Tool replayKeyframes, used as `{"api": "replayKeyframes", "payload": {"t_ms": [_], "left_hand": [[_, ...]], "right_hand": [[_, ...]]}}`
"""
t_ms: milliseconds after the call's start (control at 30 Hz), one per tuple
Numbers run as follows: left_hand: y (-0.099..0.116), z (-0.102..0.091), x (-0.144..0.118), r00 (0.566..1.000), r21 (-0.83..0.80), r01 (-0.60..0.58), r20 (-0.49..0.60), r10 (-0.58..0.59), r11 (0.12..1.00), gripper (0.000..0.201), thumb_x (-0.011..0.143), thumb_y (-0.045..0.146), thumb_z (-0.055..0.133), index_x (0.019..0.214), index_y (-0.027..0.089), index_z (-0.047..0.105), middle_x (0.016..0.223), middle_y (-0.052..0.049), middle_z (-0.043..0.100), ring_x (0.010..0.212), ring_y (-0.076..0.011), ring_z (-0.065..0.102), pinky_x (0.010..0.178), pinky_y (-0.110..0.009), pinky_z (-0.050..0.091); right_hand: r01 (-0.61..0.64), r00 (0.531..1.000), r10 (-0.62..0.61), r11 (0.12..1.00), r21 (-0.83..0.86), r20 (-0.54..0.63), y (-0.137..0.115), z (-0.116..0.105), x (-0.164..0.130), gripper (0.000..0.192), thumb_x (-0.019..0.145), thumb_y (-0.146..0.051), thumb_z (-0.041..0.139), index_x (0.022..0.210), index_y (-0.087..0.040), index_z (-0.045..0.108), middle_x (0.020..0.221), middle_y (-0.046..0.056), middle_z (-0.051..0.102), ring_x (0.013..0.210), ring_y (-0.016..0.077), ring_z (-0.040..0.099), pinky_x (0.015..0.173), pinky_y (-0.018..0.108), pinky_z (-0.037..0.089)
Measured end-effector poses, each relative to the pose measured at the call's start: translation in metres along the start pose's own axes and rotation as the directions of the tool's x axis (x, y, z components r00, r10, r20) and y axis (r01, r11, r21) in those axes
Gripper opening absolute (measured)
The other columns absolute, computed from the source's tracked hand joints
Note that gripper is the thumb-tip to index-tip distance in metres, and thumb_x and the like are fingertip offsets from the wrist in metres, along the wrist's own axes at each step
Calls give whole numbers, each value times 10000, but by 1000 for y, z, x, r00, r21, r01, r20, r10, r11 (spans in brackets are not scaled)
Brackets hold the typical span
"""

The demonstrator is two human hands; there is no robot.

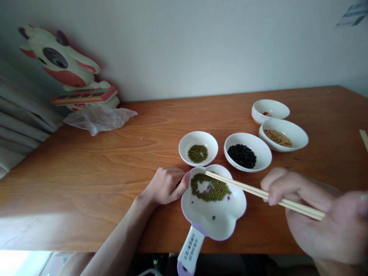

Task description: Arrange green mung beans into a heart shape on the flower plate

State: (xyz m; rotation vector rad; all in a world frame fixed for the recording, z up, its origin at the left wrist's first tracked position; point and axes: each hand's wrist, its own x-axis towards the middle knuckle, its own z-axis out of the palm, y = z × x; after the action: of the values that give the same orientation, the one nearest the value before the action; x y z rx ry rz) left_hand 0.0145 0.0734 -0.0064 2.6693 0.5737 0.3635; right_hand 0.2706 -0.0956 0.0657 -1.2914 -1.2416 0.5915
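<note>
A white flower-shaped bowl with a purple rim and a labelled handle (217, 226) stands at the table's front edge. Green beans (217, 190) lie in its far part. My left hand (169, 184) is closed at its left rim, thumb against the edge; the other fingertips are hidden. My right hand (313, 207), slightly blurred, grips a pair of chopsticks (247, 188). Their tips are close together over the green beans, with no bean visible between them. Just behind stand a white bowl (211, 140) with green beans and another white bowl (264, 153) with black beans.
Farther right are a white bowl (300, 134) of tan beans and a white bowl (278, 109) with a few reddish bits. A cow-shaped toy (71, 73) and a clear plastic bag (100, 119) are at the back left. A pale stick (363, 138) shows at the right edge.
</note>
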Motion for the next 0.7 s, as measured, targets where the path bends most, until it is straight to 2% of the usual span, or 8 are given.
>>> {"api": "replayKeyframes", "payload": {"t_ms": [167, 333, 533, 700], "left_hand": [[0, 0, -1, 1000, -14, -8, 1, 8, 1000, 444, 1060, 294, 325, 662, 175, 485, 619, -20, 577, 564, -120, 487, 587, -260, 354], [-1, 0, 0, 1000, -15, 0, 5, 0, 1000, 394, 1054, 287, 345, 693, 177, 459, 648, -9, 585, 580, -118, 490, 608, -263, 356], [-1, 1, 1, 1000, -18, 3, 20, -3, 1000, 397, 1055, 292, 331, 691, 177, 441, 656, -11, 567, 586, -119, 488, 608, -266, 348], [-1, 0, 0, 1000, -27, 7, 23, -6, 1000, 399, 1056, 292, 319, 691, 178, 433, 653, -8, 557, 583, -118, 475, 607, -266, 350]], "right_hand": [[-44, 977, 71, 990, -134, 202, 1, -9, 9, 739, 943, -758, 155, 666, -256, 621, 671, 66, 623, 647, 233, 579, 582, 376, 395], [-93, 933, 154, 977, -193, 326, 18, -15, -3, 741, 915, -793, 98, 754, -248, 575, 740, 55, 608, 686, 222, 553, 634, 370, 387], [-134, 910, 184, 979, -156, 372, 31, -12, -20, 713, 896, -814, 128, 783, -244, 542, 753, 52, 567, 695, 225, 536, 639, 369, 374], [-46, 903, 96, 991, -129, 419, 31, -9, -19, 601, 979, -674, 155, 798, -240, 528, 752, 42, 549, 694, 212, 524, 641, 364, 364]]}}
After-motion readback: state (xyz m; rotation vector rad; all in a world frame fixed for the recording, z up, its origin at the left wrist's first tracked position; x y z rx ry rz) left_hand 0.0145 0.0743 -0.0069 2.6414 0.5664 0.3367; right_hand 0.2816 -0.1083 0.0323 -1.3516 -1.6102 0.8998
